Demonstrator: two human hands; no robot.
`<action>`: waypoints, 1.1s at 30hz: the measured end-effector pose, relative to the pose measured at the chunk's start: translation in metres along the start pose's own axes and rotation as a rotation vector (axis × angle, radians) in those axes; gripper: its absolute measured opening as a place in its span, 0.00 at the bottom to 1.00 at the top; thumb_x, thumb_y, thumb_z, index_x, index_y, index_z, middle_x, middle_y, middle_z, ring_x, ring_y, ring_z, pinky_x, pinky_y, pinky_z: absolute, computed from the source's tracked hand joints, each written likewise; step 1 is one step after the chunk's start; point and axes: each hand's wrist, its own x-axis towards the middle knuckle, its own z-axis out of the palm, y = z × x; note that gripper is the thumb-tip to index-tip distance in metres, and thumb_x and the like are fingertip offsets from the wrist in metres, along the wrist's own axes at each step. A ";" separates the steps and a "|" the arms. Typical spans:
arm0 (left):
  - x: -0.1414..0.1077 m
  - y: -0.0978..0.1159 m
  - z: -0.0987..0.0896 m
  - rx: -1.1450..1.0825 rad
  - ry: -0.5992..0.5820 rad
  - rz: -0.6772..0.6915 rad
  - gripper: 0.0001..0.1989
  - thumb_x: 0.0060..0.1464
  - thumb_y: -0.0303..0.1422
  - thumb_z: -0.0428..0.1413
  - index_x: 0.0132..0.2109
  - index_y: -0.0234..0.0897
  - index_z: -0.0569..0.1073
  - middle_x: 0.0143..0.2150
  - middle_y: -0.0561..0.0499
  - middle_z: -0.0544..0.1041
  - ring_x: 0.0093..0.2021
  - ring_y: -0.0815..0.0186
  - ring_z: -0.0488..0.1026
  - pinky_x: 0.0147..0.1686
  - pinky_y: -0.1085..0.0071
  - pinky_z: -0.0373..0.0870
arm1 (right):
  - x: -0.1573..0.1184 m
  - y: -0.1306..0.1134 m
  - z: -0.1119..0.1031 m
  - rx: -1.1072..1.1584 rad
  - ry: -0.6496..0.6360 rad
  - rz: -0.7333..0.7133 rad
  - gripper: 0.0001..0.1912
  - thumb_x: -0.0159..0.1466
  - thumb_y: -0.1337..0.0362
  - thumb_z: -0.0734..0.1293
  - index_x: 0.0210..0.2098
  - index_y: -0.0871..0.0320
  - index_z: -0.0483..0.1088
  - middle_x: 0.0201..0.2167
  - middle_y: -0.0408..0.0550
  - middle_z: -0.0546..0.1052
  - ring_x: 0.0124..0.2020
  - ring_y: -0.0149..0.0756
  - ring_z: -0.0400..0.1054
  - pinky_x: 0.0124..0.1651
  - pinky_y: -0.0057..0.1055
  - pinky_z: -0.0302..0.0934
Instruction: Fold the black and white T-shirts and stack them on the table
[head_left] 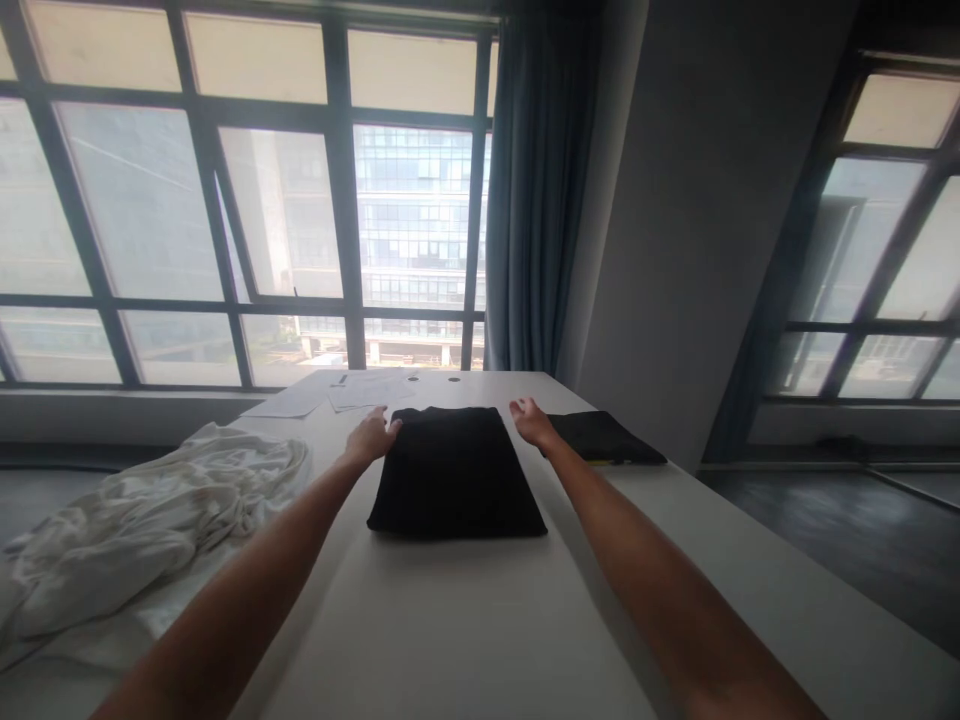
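Observation:
A black folded cloth, rectangular and smooth, lies flat on the white table in front of me. My left hand is at its far left corner, thumb towards the edge and fingers apart. Whether that thumb touches the fabric is hard to make out. Just off the far right corner, my right hand hovers with loosely bent, parted fingers and nothing in them. Beyond my right wrist lies a second black folded cloth, partly hidden by my hand, with a thin yellow strip along its near edge.
A rumpled white cloth is heaped at the left of the table. White paper sheets lie at the far left end. Behind the table stand windows, a blue-grey curtain and a grey pillar.

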 end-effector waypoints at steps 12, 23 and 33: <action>-0.066 -0.040 0.020 -0.078 -0.366 -0.067 0.33 0.58 0.54 0.47 0.56 0.30 0.70 0.44 0.36 0.80 0.46 0.49 0.78 0.41 0.61 0.73 | -0.078 0.046 0.022 -0.351 -0.303 -0.103 0.30 0.64 0.51 0.67 0.58 0.62 0.66 0.53 0.61 0.74 0.54 0.49 0.69 0.54 0.37 0.61; -0.120 -0.051 -0.008 -0.460 -0.589 0.122 0.41 0.42 0.51 0.65 0.60 0.36 0.67 0.33 0.53 0.74 0.32 0.64 0.73 0.32 0.69 0.70 | -0.108 0.060 -0.006 0.271 -0.602 0.080 0.45 0.46 0.51 0.80 0.57 0.61 0.63 0.24 0.39 0.69 0.25 0.30 0.65 0.26 0.26 0.61; -0.147 -0.040 -0.001 -0.463 -0.174 0.380 0.18 0.55 0.43 0.57 0.48 0.37 0.74 0.40 0.48 0.79 0.37 0.61 0.75 0.43 0.63 0.73 | -0.130 0.070 -0.006 0.381 -0.381 -0.264 0.28 0.53 0.54 0.70 0.50 0.60 0.64 0.21 0.31 0.54 0.23 0.26 0.51 0.29 0.27 0.48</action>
